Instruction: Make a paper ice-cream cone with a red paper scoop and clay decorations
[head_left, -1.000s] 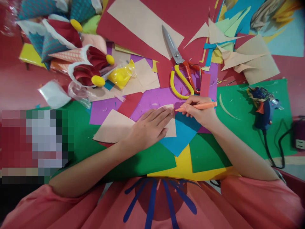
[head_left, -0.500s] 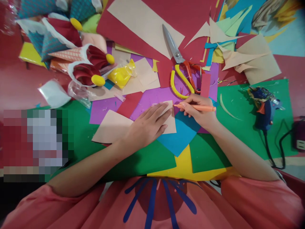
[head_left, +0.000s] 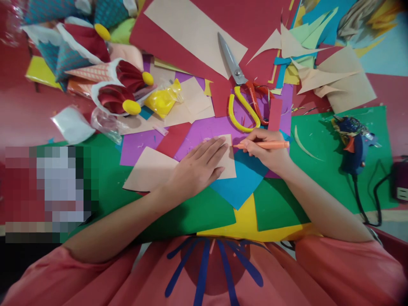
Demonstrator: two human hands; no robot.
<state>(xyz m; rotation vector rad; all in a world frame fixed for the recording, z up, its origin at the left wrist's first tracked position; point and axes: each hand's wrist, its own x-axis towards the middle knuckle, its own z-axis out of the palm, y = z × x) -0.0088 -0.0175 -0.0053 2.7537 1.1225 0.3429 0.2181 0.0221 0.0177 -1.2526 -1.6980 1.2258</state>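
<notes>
My left hand (head_left: 199,165) lies flat with its fingers stretched over a small beige sheet (head_left: 230,163), pressing it on the coloured sheets. In my right hand (head_left: 269,148) is an orange marker (head_left: 276,145), pinched near its tip. That tip is at the right edge of the small beige sheet. A blue sheet (head_left: 240,187) lies partly under it. Left of my left hand rests a larger beige piece (head_left: 149,170) with a curved side, partly covered by my wrist. Just beyond my right hand lie large scissors (head_left: 237,74) with yellow and red handles.
Paper cones (head_left: 92,72) with white trim and yellow bits are heaped at the upper left, near a yellow packet (head_left: 163,98). Beige offcuts (head_left: 328,76) spread at the upper right. A blue glue gun (head_left: 355,148) with a black cord lies on the green sheet (head_left: 379,127).
My right hand and the marker tip have shifted slightly toward me along the edge of the small beige sheet. My left hand stays nearly in place.
</notes>
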